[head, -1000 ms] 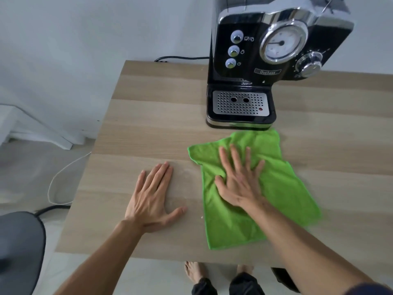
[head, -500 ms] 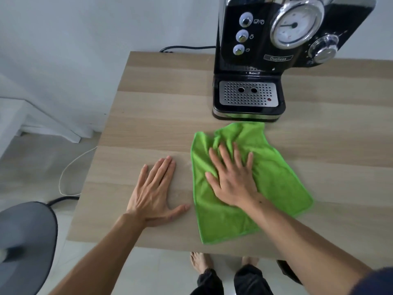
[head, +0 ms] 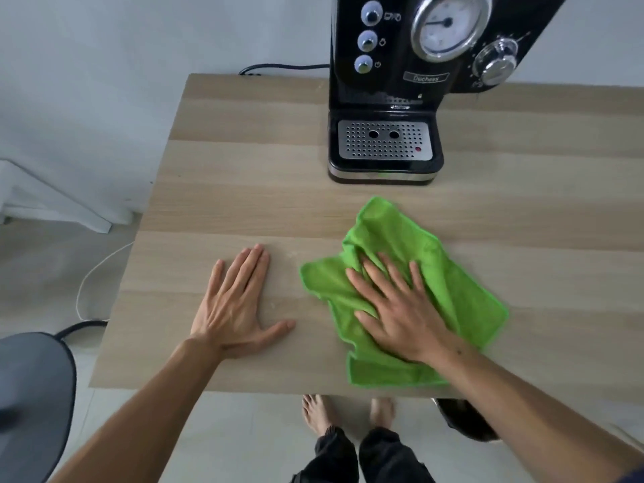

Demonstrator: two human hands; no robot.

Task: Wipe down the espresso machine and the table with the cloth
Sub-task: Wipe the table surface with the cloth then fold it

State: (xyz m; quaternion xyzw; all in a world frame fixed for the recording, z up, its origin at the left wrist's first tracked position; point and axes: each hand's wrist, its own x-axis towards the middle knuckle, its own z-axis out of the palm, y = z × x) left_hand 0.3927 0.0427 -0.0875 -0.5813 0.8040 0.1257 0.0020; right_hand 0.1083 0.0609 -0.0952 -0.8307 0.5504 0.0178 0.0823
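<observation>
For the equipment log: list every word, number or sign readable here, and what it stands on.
"Duchess": nameplate on the espresso machine front.
Power sign: beside its lowest button.
Gauge figures, knob marks, signs by the two upper buttons: too small or blurred to read.
</observation>
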